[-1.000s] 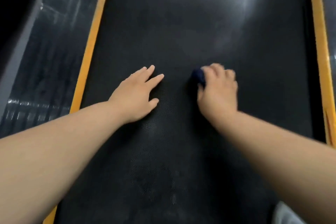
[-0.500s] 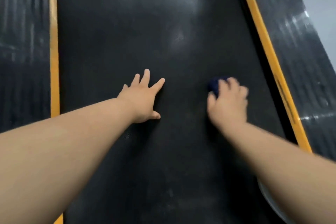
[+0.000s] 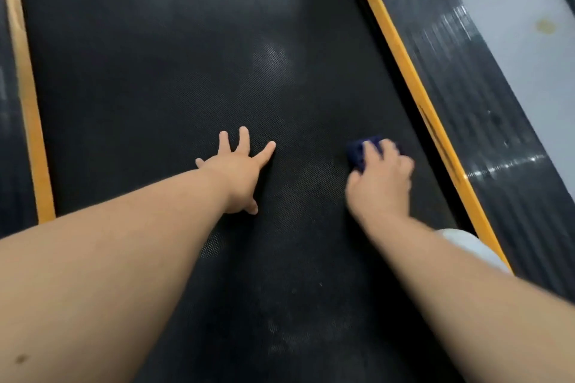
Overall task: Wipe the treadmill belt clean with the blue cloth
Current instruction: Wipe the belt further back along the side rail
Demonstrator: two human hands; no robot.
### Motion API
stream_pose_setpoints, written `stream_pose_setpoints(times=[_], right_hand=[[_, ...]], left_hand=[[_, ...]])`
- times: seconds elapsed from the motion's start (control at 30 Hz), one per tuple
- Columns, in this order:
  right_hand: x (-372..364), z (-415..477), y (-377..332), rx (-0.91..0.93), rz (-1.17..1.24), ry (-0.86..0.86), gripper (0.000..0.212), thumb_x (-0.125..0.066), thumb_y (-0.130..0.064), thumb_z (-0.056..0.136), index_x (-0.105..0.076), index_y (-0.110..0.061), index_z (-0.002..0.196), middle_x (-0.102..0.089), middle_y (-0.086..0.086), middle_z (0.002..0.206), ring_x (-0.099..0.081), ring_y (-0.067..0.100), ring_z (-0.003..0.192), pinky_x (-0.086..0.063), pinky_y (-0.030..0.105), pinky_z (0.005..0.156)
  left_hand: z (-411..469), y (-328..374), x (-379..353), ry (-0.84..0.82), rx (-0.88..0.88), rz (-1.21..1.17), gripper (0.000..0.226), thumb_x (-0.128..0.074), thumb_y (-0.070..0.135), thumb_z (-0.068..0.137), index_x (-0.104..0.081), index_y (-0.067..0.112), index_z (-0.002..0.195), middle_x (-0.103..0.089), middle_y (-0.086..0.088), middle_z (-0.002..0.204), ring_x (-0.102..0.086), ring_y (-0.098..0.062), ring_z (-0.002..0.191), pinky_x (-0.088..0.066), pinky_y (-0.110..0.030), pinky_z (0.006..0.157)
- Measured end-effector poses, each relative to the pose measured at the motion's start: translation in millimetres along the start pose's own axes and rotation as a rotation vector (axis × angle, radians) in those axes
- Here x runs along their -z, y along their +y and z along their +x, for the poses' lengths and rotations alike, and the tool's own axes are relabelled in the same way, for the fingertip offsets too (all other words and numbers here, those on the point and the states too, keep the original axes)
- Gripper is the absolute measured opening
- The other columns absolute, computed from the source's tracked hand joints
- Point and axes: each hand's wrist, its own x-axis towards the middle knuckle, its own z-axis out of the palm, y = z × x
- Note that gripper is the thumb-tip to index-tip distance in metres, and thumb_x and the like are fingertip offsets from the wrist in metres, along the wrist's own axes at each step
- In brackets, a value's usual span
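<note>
The black textured treadmill belt [image 3: 161, 78] fills most of the view, with pale dusty smears in its middle and near its bottom. My left hand [image 3: 238, 171] lies flat on the belt near the centre, fingers spread and straight. My right hand [image 3: 381, 179] is on the belt's right part, fingers curled over a small dark blue cloth [image 3: 357, 151] and pressing it onto the belt. Only the cloth's left and far edge shows past my fingers.
A yellow strip [image 3: 404, 62] borders the belt on the right, and another yellow strip [image 3: 29, 109] on the left. Beyond each lies a black ribbed side rail [image 3: 473, 96]. Grey floor [image 3: 513, 9] shows at the far right. Something white [image 3: 476, 247] shows beside my right forearm.
My right hand has slid the cloth rightwards across the belt, toward the right yellow strip. The view has swung to the right. My left hand stays flat on the belt.
</note>
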Motion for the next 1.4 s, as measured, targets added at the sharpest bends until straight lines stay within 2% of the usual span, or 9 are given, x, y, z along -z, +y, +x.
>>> stream_pose_setpoints(times=[0.27, 0.47, 0.73, 0.8, 1.0, 1.07, 1.23, 1.3, 1.4], right_hand=[[-16.3, -39.8, -13.2, 0.865, 0.044, -0.222, 0.065, -0.07, -0.023, 0.052, -0.064, -0.022, 0.117, -0.058, 0.004, 0.129, -0.059, 0.031, 0.095, -0.055, 0.041, 0.071], [0.9, 17.5, 4.3, -0.007, 0.032, -0.03, 0.047, -0.055, -0.018, 0.082, -0.054, -0.02, 0.129, -0.038, 0.003, 0.143, -0.037, 0.033, 0.116, -0.038, 0.039, 0.097], [-16.2, -67.7, -45.3, 0.788, 0.113, -0.282, 0.054, -0.075, -0.029, 0.052, -0.067, -0.025, 0.105, -0.061, -0.003, 0.121, -0.058, 0.027, 0.092, -0.054, 0.037, 0.068], [-9.0, -40.3, -23.2, 0.75, 0.041, -0.262, 0.048, -0.066, -0.031, 0.056, -0.066, -0.029, 0.104, -0.06, -0.006, 0.121, -0.057, 0.028, 0.094, -0.05, 0.037, 0.071], [3.3, 2.4, 15.2, -0.021, 0.113, -0.032, 0.032, -0.058, -0.018, 0.08, -0.063, -0.013, 0.111, -0.047, 0.002, 0.134, -0.041, 0.033, 0.11, -0.038, 0.04, 0.093], [-7.8, -26.6, -22.5, 0.05, 0.201, -0.07, 0.033, -0.058, -0.018, 0.077, -0.062, -0.009, 0.109, -0.046, 0.008, 0.131, -0.043, 0.034, 0.106, -0.04, 0.04, 0.094], [-17.7, -62.4, -48.7, 0.661, 0.248, -0.301, 0.046, -0.063, -0.024, 0.073, -0.063, -0.016, 0.118, -0.05, 0.005, 0.131, -0.048, 0.031, 0.106, -0.046, 0.04, 0.091], [-10.0, -31.0, -20.8, 0.632, 0.19, -0.282, 0.047, -0.057, -0.028, 0.073, -0.065, -0.02, 0.118, -0.052, 0.004, 0.13, -0.049, 0.032, 0.105, -0.045, 0.037, 0.093], [6.4, 17.2, 38.4, 0.286, 0.152, -0.109, 0.045, -0.052, -0.029, 0.074, -0.067, -0.019, 0.115, -0.05, 0.008, 0.13, -0.048, 0.036, 0.11, -0.043, 0.037, 0.096]], left_hand=[[5.5, 4.6, -0.7, -0.022, 0.045, -0.013, 0.121, -0.08, 0.036, 0.072, 0.016, 0.044, 0.146, 0.032, -0.006, 0.153, 0.021, -0.041, 0.141, -0.027, -0.07, 0.101], [-0.6, -11.0, -8.2, 0.086, -0.005, -0.055, 0.125, -0.083, 0.044, 0.064, 0.011, 0.043, 0.147, 0.021, 0.005, 0.157, 0.012, -0.03, 0.145, -0.027, -0.05, 0.112], [0.9, -19.5, 0.4, -0.001, -0.02, -0.013, 0.12, -0.08, 0.026, 0.074, 0.014, 0.042, 0.146, 0.027, 0.005, 0.155, 0.015, -0.028, 0.145, -0.027, -0.046, 0.113], [2.1, -20.5, -0.9, 0.0, -0.017, -0.022, 0.121, -0.081, 0.025, 0.073, 0.014, 0.043, 0.146, 0.027, 0.006, 0.155, 0.014, -0.028, 0.145, -0.028, -0.047, 0.113], [1.6, -15.3, 0.4, -0.02, 0.019, 0.044, 0.121, -0.079, 0.028, 0.075, 0.019, 0.045, 0.144, 0.029, 0.007, 0.154, 0.014, -0.028, 0.145, -0.034, -0.051, 0.109], [0.4, -16.1, 4.5, -0.023, 0.025, 0.102, 0.121, -0.079, 0.034, 0.074, 0.019, 0.045, 0.144, 0.027, 0.007, 0.155, 0.011, -0.028, 0.146, -0.035, -0.053, 0.107], [2.7, -13.3, 2.6, -0.011, 0.041, 0.196, 0.122, -0.079, 0.041, 0.072, 0.019, 0.042, 0.145, 0.025, 0.002, 0.156, 0.01, -0.03, 0.146, -0.029, -0.055, 0.11], [1.0, -8.8, 6.1, 0.015, 0.011, 0.279, 0.124, -0.079, 0.042, 0.072, 0.02, 0.038, 0.146, 0.023, -0.003, 0.156, 0.01, -0.03, 0.146, -0.022, -0.055, 0.113], [1.3, 0.7, 17.9, 0.087, -0.093, 0.406, 0.126, -0.077, 0.05, 0.07, 0.023, 0.037, 0.145, 0.025, -0.001, 0.156, 0.011, -0.028, 0.146, -0.019, -0.055, 0.113]])
